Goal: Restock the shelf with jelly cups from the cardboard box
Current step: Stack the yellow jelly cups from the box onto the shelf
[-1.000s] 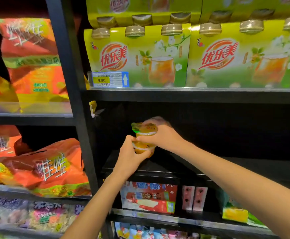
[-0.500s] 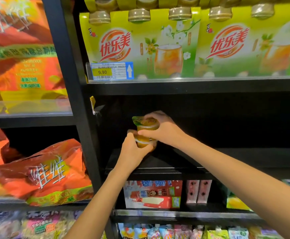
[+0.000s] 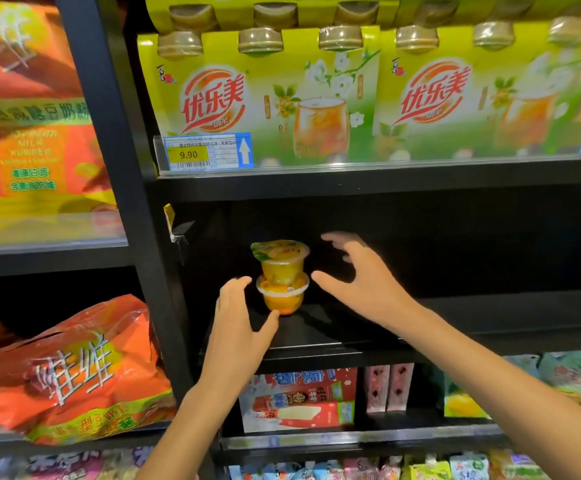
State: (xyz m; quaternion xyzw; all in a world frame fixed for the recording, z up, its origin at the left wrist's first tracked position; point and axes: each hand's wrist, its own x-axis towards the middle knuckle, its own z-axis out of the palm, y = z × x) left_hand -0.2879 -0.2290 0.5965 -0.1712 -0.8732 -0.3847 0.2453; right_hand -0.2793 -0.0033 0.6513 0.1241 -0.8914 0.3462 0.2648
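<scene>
Jelly cups (image 3: 282, 277), orange, stand stacked two high on your dark shelf (image 3: 316, 336); your left hand (image 3: 237, 327) and right hand (image 3: 358, 278) flank them, fingers spread, holding nothing.

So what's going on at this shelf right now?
A person is stocking jelly cups on a black shelf. Two cups stand stacked at its left end, the upper jelly cup sitting on the lower jelly cup. Neither hand grips them: the left hand is open just beside the lower cup, and the right hand is open to the right of the stack, apart from it. The cardboard box is out of view.
</scene>
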